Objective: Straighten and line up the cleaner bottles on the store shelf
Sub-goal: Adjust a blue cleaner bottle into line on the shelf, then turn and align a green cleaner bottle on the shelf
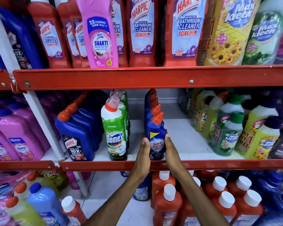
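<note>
Both hands are pressing flat against the front Sani Fresh bottle (156,141), which is standing upright at the front edge of the middle shelf (153,165). The left hand (143,158) is lying on its left side, the right hand (171,154) on its right, so the grip is clamped on the bottle between open palms. More blue bottles are queuing behind it; a Domex bottle (115,136) is standing just left

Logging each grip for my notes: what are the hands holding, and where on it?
The front Sani Fresh bottle, pressed between the left hand and right hand, palms flat on its lower body's two sides.
</note>
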The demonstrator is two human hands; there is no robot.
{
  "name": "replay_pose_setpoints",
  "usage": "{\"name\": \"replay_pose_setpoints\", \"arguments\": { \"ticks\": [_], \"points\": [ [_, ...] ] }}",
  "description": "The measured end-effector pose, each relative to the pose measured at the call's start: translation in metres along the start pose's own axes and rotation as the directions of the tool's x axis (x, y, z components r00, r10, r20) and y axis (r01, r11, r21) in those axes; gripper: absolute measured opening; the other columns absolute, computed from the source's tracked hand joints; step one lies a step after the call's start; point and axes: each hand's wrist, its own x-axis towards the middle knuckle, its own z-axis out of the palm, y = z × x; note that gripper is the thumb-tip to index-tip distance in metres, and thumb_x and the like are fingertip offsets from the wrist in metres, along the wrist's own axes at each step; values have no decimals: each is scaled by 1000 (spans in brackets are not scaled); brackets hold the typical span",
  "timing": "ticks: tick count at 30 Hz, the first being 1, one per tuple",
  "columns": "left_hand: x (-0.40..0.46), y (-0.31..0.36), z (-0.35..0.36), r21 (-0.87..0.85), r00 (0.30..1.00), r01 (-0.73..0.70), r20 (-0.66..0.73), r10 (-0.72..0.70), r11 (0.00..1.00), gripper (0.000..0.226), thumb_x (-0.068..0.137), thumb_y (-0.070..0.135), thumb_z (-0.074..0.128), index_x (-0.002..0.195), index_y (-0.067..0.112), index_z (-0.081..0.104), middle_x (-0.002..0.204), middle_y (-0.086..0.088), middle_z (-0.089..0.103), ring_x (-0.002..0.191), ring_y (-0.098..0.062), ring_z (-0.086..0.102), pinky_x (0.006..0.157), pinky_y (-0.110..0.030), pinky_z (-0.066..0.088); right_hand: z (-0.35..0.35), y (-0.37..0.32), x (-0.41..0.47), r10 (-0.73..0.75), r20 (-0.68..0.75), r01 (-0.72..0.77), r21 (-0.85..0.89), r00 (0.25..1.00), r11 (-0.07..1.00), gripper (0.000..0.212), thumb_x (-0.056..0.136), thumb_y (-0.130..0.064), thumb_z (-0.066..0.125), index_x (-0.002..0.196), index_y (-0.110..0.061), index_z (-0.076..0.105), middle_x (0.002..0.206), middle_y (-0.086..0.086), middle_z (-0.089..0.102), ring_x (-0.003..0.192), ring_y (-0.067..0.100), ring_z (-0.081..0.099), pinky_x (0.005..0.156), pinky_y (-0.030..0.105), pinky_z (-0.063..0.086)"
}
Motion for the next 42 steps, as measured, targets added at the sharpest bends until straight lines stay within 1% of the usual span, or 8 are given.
{"name": "replay_pose_setpoints", "arguments": {
  "ticks": [5,9,13,18,25,32,37,42],
  "points": [
    [0,3,1,7,1000,1,-1,-1,1000,46,103,44,22,133,25,51,129,4,65,110,5,67,92,-13,54,2,-5,-2,-6,-24,7,24,1000,1000,41,102,-45,23,120,-29,56,110,-7,67,85,-13,68,67,5,52],
    [-10,9,-5,98,1000,28,-6,-28,995,69,90,69,29,145,30,42,151,2,51,133,0,53,113,-26,43,2,-3,-5,-80,-143,86,34,986,996,56,101,-50,21,153,-29,27,157,-4,36,134,1,43,92,8,40],
    [-38,6,-27,379,997,-49,-29,65,924,74,92,65,30,157,32,17,165,16,16,147,12,16,117,-12,17,14,-8,-30,-317,-456,354,-5,831,935,53,99,-42,26,148,-25,39,157,-5,40,143,5,37,112,23,34],
    [-66,7,-82,403,941,-249,-114,318,881,56,95,51,45,145,26,50,150,14,52,141,0,44,115,-24,38,54,-4,-60,-596,-457,587,-181,660,789,50,97,-24,29,129,-1,60,134,12,63,128,21,58,103,39,48],
    [-54,22,-127,381,755,-387,-392,526,840,21,94,35,53,112,34,63,117,0,66,111,-15,64,91,-15,49,122,5,-52,-537,-228,492,-227,812,840,49,98,-28,30,139,-15,53,146,-3,55,137,10,48,112,31,39],
    [-19,13,-136,271,938,-82,-303,166,959,76,89,64,43,152,25,31,161,1,36,147,-11,36,123,-43,33,143,6,-17,-161,-179,145,-99,971,985,52,105,-38,21,153,-20,27,162,-1,30,145,3,28,123,29,20],
    [-7,14,-130,254,974,-21,-213,77,967,59,97,50,37,149,23,39,149,-4,54,135,-17,52,119,-46,39,149,13,-2,-116,-110,109,-68,987,992,81,88,-74,23,143,-20,46,144,8,56,133,16,53,117,46,36],
    [-8,11,-129,282,975,-34,-200,93,959,60,98,47,34,151,22,36,152,-3,50,138,-17,50,120,-45,37,152,5,-6,-113,-111,114,5,987,993,81,84,-77,26,130,-19,58,128,10,67,121,17,63,113,47,41]
  ]
}}
